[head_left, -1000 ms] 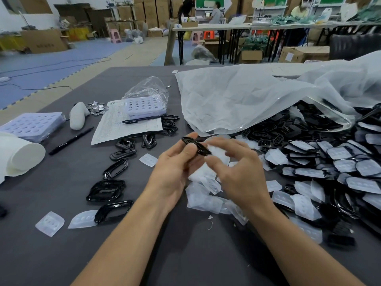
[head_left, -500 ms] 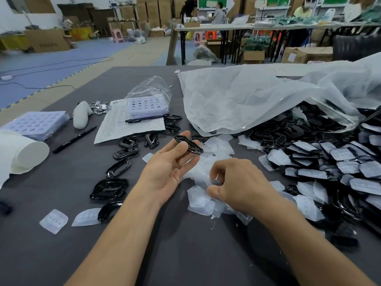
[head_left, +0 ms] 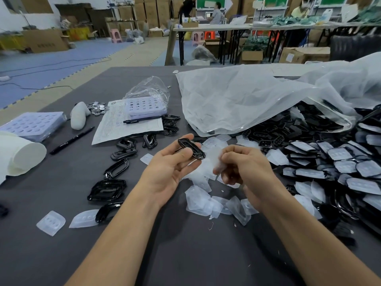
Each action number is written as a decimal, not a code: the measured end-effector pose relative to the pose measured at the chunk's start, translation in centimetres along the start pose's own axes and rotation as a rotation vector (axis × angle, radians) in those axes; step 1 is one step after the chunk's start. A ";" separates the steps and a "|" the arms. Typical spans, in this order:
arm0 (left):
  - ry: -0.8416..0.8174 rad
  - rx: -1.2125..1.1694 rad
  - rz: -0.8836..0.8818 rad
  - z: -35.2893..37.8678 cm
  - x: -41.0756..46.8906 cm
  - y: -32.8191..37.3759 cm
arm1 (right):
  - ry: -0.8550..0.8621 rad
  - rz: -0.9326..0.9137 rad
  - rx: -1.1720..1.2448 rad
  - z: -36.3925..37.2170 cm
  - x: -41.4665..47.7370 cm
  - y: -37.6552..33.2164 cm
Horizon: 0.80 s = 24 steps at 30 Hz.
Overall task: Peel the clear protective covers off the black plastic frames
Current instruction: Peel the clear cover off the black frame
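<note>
Two arms in shot, both bare from the bottom edge upward. The left forearm (head_left: 127,234) is slim and smooth, and it runs into a bare left hand (head_left: 171,172). The right forearm (head_left: 305,234) is bare too. On the bare right hand (head_left: 247,168), the knuckles are plain to see.

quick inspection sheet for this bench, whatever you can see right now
surface: dark grey table
job's things: black frame in left hand; clear cover at right fingertips; peeled covers piled below; bare frames on the left; covered frames heaped on the right
clutter: pens, paper form, purple trays, coins, plastic bag
grippers: left hand grips frame; right hand pinches cover
cables: floor cables; nothing seen on table
surroundings: cartons, folding tables, people
</note>
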<state>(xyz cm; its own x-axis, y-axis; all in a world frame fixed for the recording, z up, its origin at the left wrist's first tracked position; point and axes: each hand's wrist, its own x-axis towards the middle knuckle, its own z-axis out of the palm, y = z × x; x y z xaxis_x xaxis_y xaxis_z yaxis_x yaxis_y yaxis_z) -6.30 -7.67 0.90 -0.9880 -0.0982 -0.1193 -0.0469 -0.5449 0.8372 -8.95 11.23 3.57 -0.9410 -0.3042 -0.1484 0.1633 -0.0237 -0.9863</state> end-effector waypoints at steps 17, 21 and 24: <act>-0.257 0.141 -0.042 0.3 -0.1 -0.7 | 0.102 -0.325 -0.164 -0.3 0.6 1.0; -0.256 0.129 -0.053 0.3 -0.2 -0.7 | 0.136 -0.358 -0.165 -0.3 0.6 1.1; -0.253 0.131 -0.055 0.4 -0.2 -0.6 | 0.285 -0.431 -0.214 -0.3 0.6 1.3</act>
<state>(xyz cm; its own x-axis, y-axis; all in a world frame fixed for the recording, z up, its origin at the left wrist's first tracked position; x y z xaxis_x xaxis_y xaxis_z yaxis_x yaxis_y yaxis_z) -6.08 -7.02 0.63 -0.9879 0.1489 -0.0434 -0.1042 -0.4295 0.8970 -9.37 11.26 2.19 -0.9569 -0.0391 0.2876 -0.2902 0.1135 -0.9502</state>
